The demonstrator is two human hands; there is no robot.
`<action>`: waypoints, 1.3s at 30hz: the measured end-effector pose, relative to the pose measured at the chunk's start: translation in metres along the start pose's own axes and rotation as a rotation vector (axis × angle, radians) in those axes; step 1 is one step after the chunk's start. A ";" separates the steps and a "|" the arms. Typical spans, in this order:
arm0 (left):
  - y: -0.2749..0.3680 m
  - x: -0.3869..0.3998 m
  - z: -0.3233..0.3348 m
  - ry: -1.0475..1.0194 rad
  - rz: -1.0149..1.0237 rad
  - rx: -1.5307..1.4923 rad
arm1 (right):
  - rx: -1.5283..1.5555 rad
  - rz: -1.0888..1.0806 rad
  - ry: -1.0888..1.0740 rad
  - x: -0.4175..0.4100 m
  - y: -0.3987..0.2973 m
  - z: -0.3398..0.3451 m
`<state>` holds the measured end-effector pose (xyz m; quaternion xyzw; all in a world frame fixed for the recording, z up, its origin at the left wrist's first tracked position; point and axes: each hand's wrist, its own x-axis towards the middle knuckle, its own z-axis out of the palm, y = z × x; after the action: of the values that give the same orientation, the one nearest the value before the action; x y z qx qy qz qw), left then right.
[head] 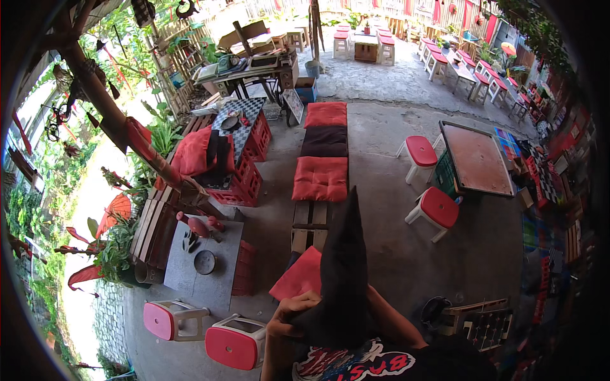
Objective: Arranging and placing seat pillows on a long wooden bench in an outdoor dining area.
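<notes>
A black cushion (pixel 344 266) is held up close against the chest, its pointed corner upwards. My left hand (pixel 296 309) grips its lower edge at the picture's left; which hand this is rests on the arm's side of the body. The other hand is hidden behind the cushion, with only its forearm showing at the right. A red cloth or cushion (pixel 301 274) lies just beyond the gripping fingers, on the near end of a wooden slatted bench (pixel 310 214). Farther along the bench lie a tufted red cushion (pixel 320 178), a black cushion (pixel 324 141) and another red cushion (pixel 326 114).
Left of the bench stand a grey table (pixel 183 266) with a dark bowl (pixel 205 262), red crates (pixel 238 185) with piled cushions (pixel 193 150), and red-topped stools (pixel 231 347). At the right are more stools (pixel 439 207) and a brown-topped table (pixel 481 159). A slanting post (pixel 107 112) crosses the upper left.
</notes>
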<state>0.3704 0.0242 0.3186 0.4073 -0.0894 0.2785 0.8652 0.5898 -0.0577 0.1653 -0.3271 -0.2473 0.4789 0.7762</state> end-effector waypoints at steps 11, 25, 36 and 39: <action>0.039 -0.016 -0.029 0.212 -0.307 -0.035 | -0.234 0.077 0.425 -0.003 -0.067 0.018; -0.003 -0.006 -0.034 0.652 -0.504 0.643 | -0.297 0.008 0.536 -0.003 -0.077 0.025; -0.025 0.021 -0.008 1.012 -0.238 0.849 | -1.121 0.077 0.427 -0.004 -0.050 0.061; -0.023 0.035 0.021 0.984 -0.298 0.879 | -0.971 -0.298 0.061 -0.013 -0.066 0.116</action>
<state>0.4138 0.0111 0.3301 0.5550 0.4936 0.3199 0.5883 0.5414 -0.0594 0.2903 -0.6254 -0.4625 0.1830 0.6013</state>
